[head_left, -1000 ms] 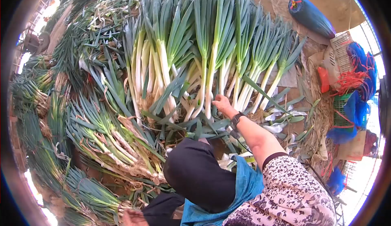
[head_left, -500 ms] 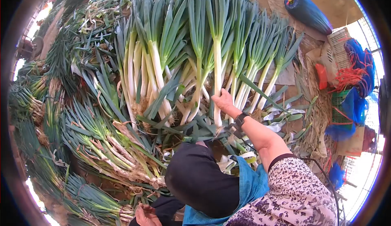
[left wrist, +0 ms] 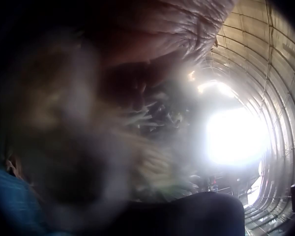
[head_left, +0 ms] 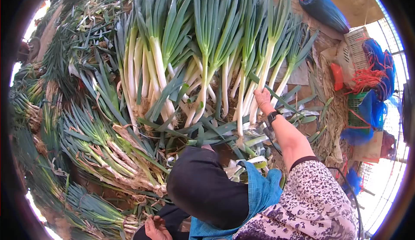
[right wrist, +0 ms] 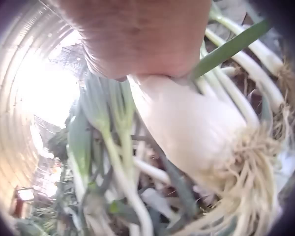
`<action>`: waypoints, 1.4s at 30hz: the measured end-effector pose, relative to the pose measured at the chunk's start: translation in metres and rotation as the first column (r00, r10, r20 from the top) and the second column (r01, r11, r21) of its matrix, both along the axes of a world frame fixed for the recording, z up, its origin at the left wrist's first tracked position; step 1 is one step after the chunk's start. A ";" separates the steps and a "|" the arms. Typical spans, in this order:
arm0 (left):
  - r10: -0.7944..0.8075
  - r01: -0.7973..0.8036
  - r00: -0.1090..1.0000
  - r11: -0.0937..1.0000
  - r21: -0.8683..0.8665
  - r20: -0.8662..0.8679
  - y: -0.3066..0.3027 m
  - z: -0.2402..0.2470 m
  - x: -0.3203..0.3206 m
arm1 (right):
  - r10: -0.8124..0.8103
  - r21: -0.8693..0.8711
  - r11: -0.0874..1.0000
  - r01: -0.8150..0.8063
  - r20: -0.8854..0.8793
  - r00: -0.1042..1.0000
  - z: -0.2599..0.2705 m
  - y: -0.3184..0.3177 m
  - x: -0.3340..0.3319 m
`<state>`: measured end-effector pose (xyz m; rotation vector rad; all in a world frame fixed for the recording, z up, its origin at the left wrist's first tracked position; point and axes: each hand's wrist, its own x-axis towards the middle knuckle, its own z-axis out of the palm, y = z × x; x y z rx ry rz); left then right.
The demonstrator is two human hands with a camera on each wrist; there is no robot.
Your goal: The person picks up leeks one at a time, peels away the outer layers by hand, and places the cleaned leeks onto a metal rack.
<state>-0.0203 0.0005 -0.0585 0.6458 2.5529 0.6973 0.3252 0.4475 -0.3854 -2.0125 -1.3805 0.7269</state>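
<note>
The right hand (head_left: 263,100) has moved rightward; I see its fingers (head_left: 260,94) grasping a leek (head_left: 268,60) toward the bundle's right. Overlapping leaves (head_left: 276,17) could snag, dragging neighbouring leeks (head_left: 288,71). The left hand (head_left: 156,229) looks relaxed.

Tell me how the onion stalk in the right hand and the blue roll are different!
The onion stalk is white and green; the blue roll is dark blue with red at one end. The right hand grips the onion stalk; the blue roll lies untouched. The onion stalk looks slimmer, the blue roll fatter. Both are long.
</note>
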 end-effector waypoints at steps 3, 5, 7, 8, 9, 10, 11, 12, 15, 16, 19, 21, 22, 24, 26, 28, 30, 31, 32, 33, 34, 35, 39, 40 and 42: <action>0.026 -0.024 0.999 0.998 -0.052 0.038 0.007 -0.003 0.000 | 0.021 -0.252 0.968 -0.005 0.064 0.998 -0.016 0.002 0.024; -0.037 0.038 0.999 0.998 -0.051 0.020 0.014 -0.001 0.002 | 0.200 -0.284 0.952 -0.113 0.297 0.934 0.004 -0.001 0.012; -0.099 0.099 0.995 0.994 -0.050 0.003 0.017 -0.004 0.003 | 0.200 -0.090 0.980 -0.179 0.504 0.841 0.018 -0.003 -0.013; -0.128 0.128 0.992 0.991 -0.038 -0.011 0.015 -0.007 0.002 | 0.219 -0.052 0.973 -0.224 0.504 0.836 0.037 -0.006 -0.033; -0.156 0.155 0.987 0.987 -0.026 -0.028 0.015 -0.010 0.001 | 0.221 -0.056 0.973 -0.223 0.505 0.834 0.043 -0.007 -0.050; -0.158 0.157 0.987 0.987 -0.031 -0.024 0.016 -0.011 0.001 | 0.310 -0.254 0.941 -0.224 0.382 0.871 0.047 -0.009 -0.064; -0.094 0.094 0.995 0.995 -0.014 0.044 0.017 -0.013 0.001 | 0.368 -0.437 0.867 -0.239 0.239 0.898 0.047 -0.011 -0.070; -0.030 0.030 0.993 1.000 0.001 0.113 0.021 -0.015 0.002 | 0.367 -0.437 0.868 -0.237 0.240 0.899 0.036 -0.011 -0.070; 0.395 -0.411 0.835 0.911 -0.042 0.384 0.041 -0.009 0.006 | 0.316 -0.429 0.883 -0.190 0.243 0.917 0.015 -0.011 -0.073; 0.398 -0.414 0.833 0.909 -0.045 0.383 0.038 -0.010 0.004 | 0.204 -0.275 0.952 -0.136 0.234 0.951 0.011 -0.011 -0.071; 0.368 -0.379 0.859 0.925 -0.041 0.356 0.027 -0.021 0.003 | -0.049 0.140 0.990 0.021 0.193 0.980 0.019 0.002 -0.060; 0.355 -0.380 0.861 0.925 -0.005 0.364 0.029 -0.024 0.003 | -0.043 0.078 0.997 0.023 0.254 0.966 0.020 0.013 -0.034; 0.347 -0.358 0.880 0.933 -0.027 0.323 0.035 -0.022 0.005 | -0.044 0.079 0.997 0.024 0.258 0.965 0.019 0.020 -0.022; 0.335 -0.340 0.884 0.940 -0.043 0.325 0.035 -0.025 0.003 | -0.110 0.129 0.990 0.061 0.416 0.903 0.017 0.030 -0.008; 0.321 -0.321 0.888 0.945 -0.055 0.329 0.037 -0.026 0.002 | -0.027 0.164 0.985 -0.047 0.426 0.904 0.016 0.036 -0.009; 0.268 -0.251 0.923 0.963 -0.093 0.277 0.039 -0.029 0.002 | 0.168 0.159 0.957 -0.241 0.372 0.913 0.013 0.041 -0.021; 0.293 -0.281 0.908 0.956 -0.083 0.301 0.036 -0.036 0.002 | 0.134 0.208 0.955 -0.211 0.332 0.934 -0.007 0.041 -0.049; 0.319 -0.311 0.892 0.947 -0.080 0.320 0.035 -0.038 0.002 | 0.105 0.250 0.951 -0.180 0.288 0.952 -0.014 0.041 -0.059; 0.338 -0.326 0.884 0.941 -0.094 0.324 0.036 -0.038 0.002 | 0.105 0.250 0.951 -0.181 0.288 0.952 -0.011 0.044 -0.065; 0.339 -0.326 0.884 0.941 -0.094 0.323 0.038 -0.037 0.002 | 0.140 0.171 0.968 -0.181 0.229 0.963 -0.005 0.050 -0.070; 0.305 -0.289 0.902 0.952 -0.097 0.307 0.040 -0.035 0.002 | 0.169 0.090 0.978 -0.186 0.167 0.971 0.001 0.054 -0.076; 0.270 -0.251 0.918 0.963 -0.102 0.291 0.042 -0.033 0.001 | 0.170 0.088 0.979 -0.186 0.164 0.972 -0.006 0.058 -0.079; 0.281 -0.251 0.909 0.959 -0.133 0.307 0.042 -0.038 -0.003 | 0.125 -0.264 0.961 -0.086 0.135 0.983 -0.016 0.082 -0.088; 0.288 -0.258 0.909 0.956 -0.136 0.301 0.043 -0.040 -0.003 | 0.094 -0.302 0.953 -0.034 0.185 0.978 -0.017 0.085 -0.091; 0.304 -0.253 0.894 0.949 -0.187 0.331 0.045 -0.042 -0.003 | 0.065 -0.432 0.902 0.028 0.200 0.978 -0.017 0.096 -0.093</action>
